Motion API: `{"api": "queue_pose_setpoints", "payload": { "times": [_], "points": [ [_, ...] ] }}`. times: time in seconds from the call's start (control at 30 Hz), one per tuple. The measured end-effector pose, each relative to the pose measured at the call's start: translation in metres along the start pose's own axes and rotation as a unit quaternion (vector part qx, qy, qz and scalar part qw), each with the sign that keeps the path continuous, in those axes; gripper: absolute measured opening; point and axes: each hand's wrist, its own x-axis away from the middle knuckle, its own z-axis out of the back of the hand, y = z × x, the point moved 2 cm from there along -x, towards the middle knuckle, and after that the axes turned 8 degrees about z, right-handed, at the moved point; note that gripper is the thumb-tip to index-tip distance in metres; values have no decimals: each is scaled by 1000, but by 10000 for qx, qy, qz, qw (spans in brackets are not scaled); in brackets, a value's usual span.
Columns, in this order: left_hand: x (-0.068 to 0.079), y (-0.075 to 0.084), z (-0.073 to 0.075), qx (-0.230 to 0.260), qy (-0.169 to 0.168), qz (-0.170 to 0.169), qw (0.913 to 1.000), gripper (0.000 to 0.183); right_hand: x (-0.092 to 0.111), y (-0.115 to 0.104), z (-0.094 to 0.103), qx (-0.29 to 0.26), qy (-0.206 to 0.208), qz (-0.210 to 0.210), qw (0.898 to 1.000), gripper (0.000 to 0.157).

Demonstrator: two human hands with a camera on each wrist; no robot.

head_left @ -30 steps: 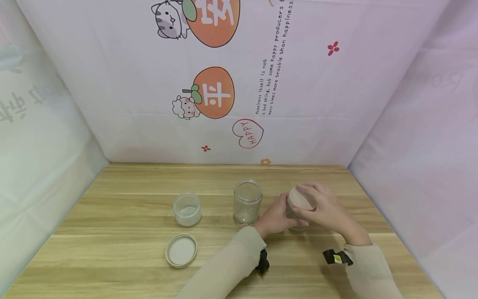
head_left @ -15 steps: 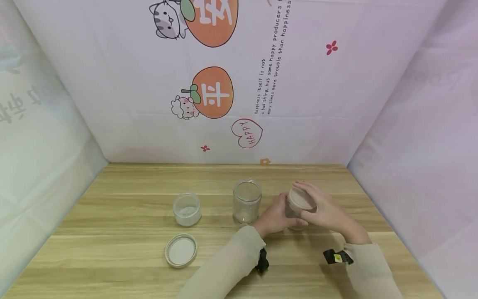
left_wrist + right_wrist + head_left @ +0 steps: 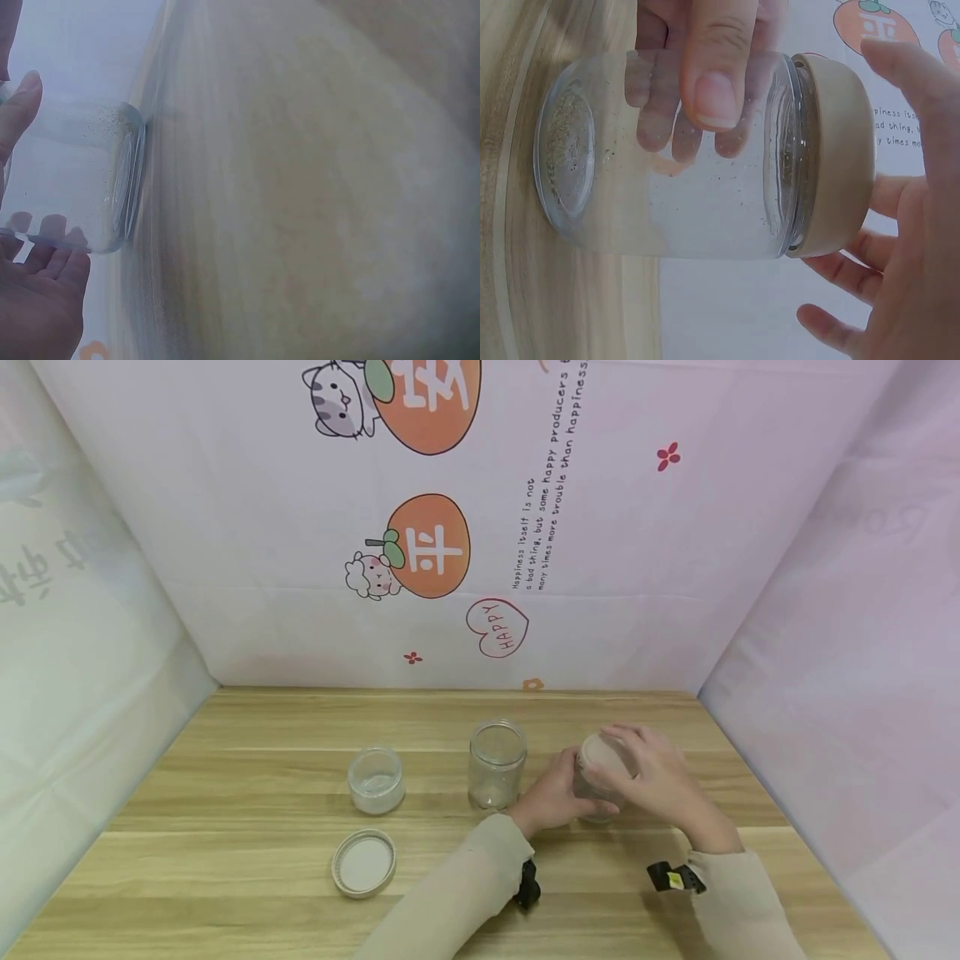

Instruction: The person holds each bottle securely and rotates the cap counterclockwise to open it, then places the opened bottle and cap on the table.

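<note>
My left hand (image 3: 553,795) grips the body of a clear glass jar (image 3: 675,172) that stands upright on the table, thumb on the near side and fingers behind. A beige screw lid (image 3: 836,157) sits on its mouth. My right hand (image 3: 660,781) is spread around the lid; in the right wrist view its thumb (image 3: 900,67) stands off the lid while its fingers reach behind the lid's edge. Small specks dot the inside of the jar. In the left wrist view the jar's base (image 3: 127,180) and the left fingers (image 3: 56,262) show.
A taller lidless glass jar (image 3: 497,764) stands just left of the left hand. Further left is a short lidless glass jar (image 3: 377,781), with a loose lid (image 3: 363,862), inside up, in front of it. Printed cloth walls (image 3: 592,635) border the wooden table (image 3: 225,835).
The right hand has shifted around the lid: its thumb, earlier against the rim, moves over the lid top and its fingers slide right. The left hand and jar have stayed put.
</note>
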Motion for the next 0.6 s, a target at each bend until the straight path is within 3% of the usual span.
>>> {"api": "queue_pose_setpoints", "payload": {
  "times": [0.2, 0.5, 0.6],
  "points": [
    [-2, 0, 0, -68, 9, -58, 10000, 86, 1, -1, 4, 368, 135, -182, 9991, 59],
    [-2, 0, 0, -17, 5, -140, 9999, 83, 3, -2, 6, 807, -209, -528, 9951, 70],
    [3, 9, 2, 32, 23, -108, 9999, 82, 3, -1, 5, 803, -291, -556, 9948, 73]
  ]
}}
